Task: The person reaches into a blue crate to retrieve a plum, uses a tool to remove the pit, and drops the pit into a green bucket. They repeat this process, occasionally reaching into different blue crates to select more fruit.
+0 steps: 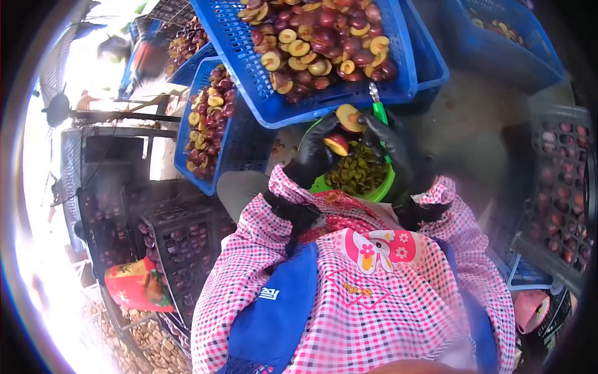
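Both hands wear black gloves and meet above a green bucket (389,185) that holds small greenish-brown pieces (356,169). My left hand (316,149) is closed round a red-skinned plum half (336,144), its yellow flesh showing. In my right hand (391,140) is a green-handled knife (379,113), its metal end pointing up and away. Between the fingertips of both hands sits another cut half (351,118), its cut face up with a brown pit area. Just beyond the hands, a blue crate (274,117) is full of cut plums (324,40).
A second blue crate (182,134) of cut plums stands at the left. Black crates of whole plums stand lower left (180,249) and far right (564,187). Another blue crate (498,53) is at the upper right. A fan (57,109) stands far left.
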Available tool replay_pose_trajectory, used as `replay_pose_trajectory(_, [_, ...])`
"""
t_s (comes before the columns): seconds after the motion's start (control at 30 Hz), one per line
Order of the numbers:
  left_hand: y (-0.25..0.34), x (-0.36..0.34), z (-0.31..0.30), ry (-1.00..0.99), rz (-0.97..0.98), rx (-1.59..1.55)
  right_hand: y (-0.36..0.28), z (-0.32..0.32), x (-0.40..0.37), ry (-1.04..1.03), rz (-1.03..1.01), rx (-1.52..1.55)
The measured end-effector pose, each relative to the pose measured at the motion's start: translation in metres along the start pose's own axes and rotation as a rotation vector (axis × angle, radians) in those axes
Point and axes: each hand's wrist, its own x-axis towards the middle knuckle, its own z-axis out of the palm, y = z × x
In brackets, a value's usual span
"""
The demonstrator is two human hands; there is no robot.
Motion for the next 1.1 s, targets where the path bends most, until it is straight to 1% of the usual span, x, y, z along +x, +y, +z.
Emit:
replay_pose_trajectory(0.07, [0.003, -0.003, -0.009, 0.032, 0.178, 0.282, -0.003, 0.01, 0.003, 0.056, -0.066, -0.06])
replay_pose_trajectory(0.1, [-0.02, -0.003, 0.013, 0.022, 0.161, 0.219, 0.002, -0.006, -0.016, 0.083, -0.022, -0.101])
replay_pose_trajectory(0.17, [0.0, -0.009, 0.034, 0.079, 0.234, 0.217, 0.009, 0.003, -0.015, 0.16, -0.373, -0.691])
replay_pose_trajectory(0.2, [0.002, -0.007, 0.026, 0.084, 0.232, 0.232, 0.014, 0.008, -0.011, 0.158, -0.378, -0.676])
replay_pose_trajectory(0.27, [-0.005, 0.001, 0.008, 0.088, 0.11, 0.075, 0.022, 0.01, -0.009, 0.135, -0.373, -0.805])
replay_pose_trajectory(0.3, [-0.007, 0.001, 0.007, 0.088, 0.108, 0.075, 0.022, 0.01, -0.009, 0.136, -0.371, -0.805])
replay_pose_trajectory(0.37, [-0.01, 0.002, 0.008, 0.097, 0.167, 0.201, 0.022, 0.01, -0.009, 0.126, -0.341, -0.84])
replay_pose_trajectory(0.4, [-0.011, 0.002, 0.01, 0.097, 0.165, 0.201, 0.022, 0.011, -0.009, 0.127, -0.339, -0.84])
replay_pose_trajectory(0.47, [-0.01, 0.003, 0.017, 0.071, 0.039, -0.121, 0.024, 0.013, -0.007, 0.176, -0.365, -0.632])
replay_pose_trajectory(0.5, [-0.005, -0.002, 0.026, 0.07, 0.04, -0.12, 0.022, 0.012, -0.008, 0.176, -0.366, -0.632])
replay_pose_trajectory(0.57, [0.011, -0.018, 0.043, 0.291, 0.07, 0.579, 0.019, 0.012, -0.008, 0.132, -0.212, -0.756])
replay_pose_trajectory(0.6, [0.004, -0.014, 0.033, 0.248, 0.193, 0.766, 0.019, 0.012, -0.007, 0.122, -0.235, -0.752])
replay_pose_trajectory(0.63, [-0.008, -0.004, 0.015, 0.256, 0.212, 0.782, 0.022, 0.01, -0.007, 0.123, -0.251, -0.784])
replay_pose_trajectory(0.67, [-0.021, 0.009, -0.007, 0.215, 0.098, 0.414, 0.025, 0.009, -0.006, 0.131, -0.265, -0.816])
replay_pose_trajectory(0.7, [-0.014, 0.016, -0.004, 0.164, -0.018, 0.044, 0.024, 0.011, -0.005, 0.133, -0.283, -0.813])
replay_pose_trajectory(0.73, [0.0, 0.002, -0.009, -0.028, -0.108, 0.187, 0.023, 0.012, -0.004, 0.212, -0.3, -0.622])
replay_pose_trajectory(0.77, [0.004, -0.001, -0.005, -0.029, -0.093, 0.195, 0.023, 0.013, -0.001, 0.283, -0.316, -0.43])
replay_pose_trajectory(0.8, [0.006, -0.004, -0.002, -0.034, -0.157, 0.229, 0.026, 0.012, 0.003, 0.297, -0.385, -0.387])
replay_pose_trajectory(0.83, [0.007, -0.006, -0.001, -0.036, -0.223, 0.261, 0.033, 0.01, 0.006, 0.29, -0.396, -0.385])
replay_pose_trajectory(0.87, [0.003, -0.005, -0.003, -0.036, -0.304, 0.223, 0.04, 0.008, 0.008, 0.227, -0.388, -0.355])
replay_pose_trajectory(0.9, [-0.003, -0.001, -0.007, -0.03, -0.295, 0.226, 0.042, 0.009, 0.011, 0.164, -0.379, -0.324])
replay_pose_trajectory(0.93, [-0.009, 0.001, -0.009, 0.013, -0.209, 0.348, 0.028, 0.013, 0.007, 0.158, -0.38, -0.322])
replay_pose_trajectory(0.97, [-0.017, 0.003, -0.011, 0.052, -0.13, 0.463, 0.012, 0.013, -0.002, 0.105, -0.157, -0.224])
replay_pose_trajectory(1.0, [-0.019, 0.001, 0.003, 0.142, 0.091, 0.608, 0.005, 0.014, -0.014, 0.062, 0.08, -0.125])
replay_pose_trajectory(1.03, [-0.022, -0.002, 0.023, 0.23, 0.307, 0.74, 0.014, 0.013, -0.016, 0.078, 0.111, -0.128])
replay_pose_trajectory(1.07, [-0.023, -0.007, 0.028, 0.182, 0.327, 0.689, 0.025, 0.011, -0.01, 0.062, -0.033, -0.098])
replay_pose_trajectory(1.1, [-0.037, 0.0, 0.026, 0.233, 0.538, 0.886, 0.032, 0.01, -0.007, 0.049, -0.18, -0.072])
